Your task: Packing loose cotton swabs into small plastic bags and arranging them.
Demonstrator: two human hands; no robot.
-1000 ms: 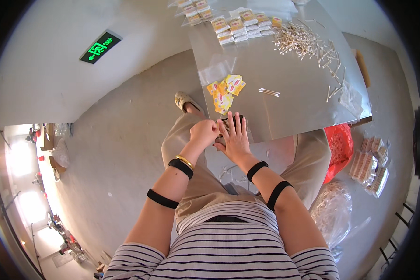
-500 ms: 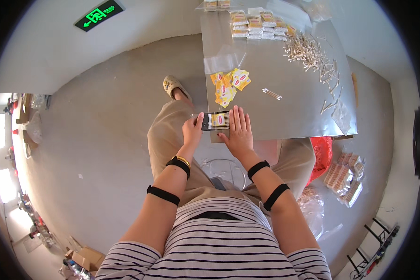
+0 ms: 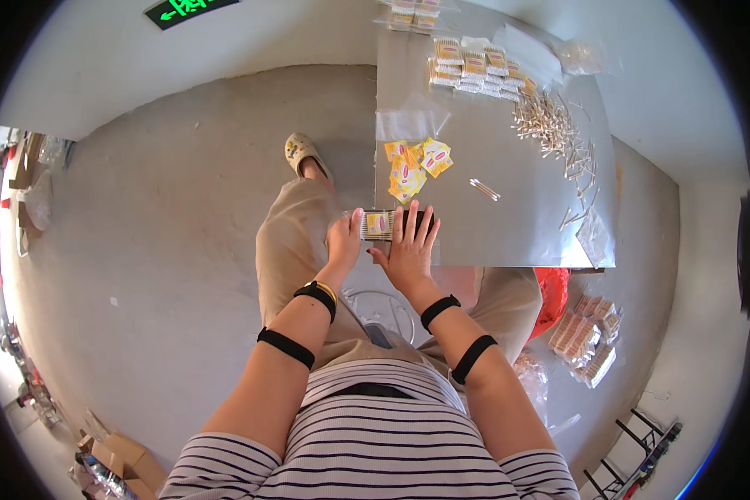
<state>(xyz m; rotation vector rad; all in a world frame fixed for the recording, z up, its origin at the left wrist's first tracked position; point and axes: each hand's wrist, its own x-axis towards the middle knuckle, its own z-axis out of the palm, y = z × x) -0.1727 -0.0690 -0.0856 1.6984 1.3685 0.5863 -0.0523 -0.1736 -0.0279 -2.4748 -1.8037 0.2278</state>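
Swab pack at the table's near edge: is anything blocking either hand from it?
Nothing visible. The left hand appears to pinch the left end of the swab pack; the right hand lies flat at its right end. The yellow cards sit farther up the table.

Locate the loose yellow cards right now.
In the head view, the yellow cards lie near the left edge of the metal table, between the clear plastic bags beyond them and the right hand on their near side.
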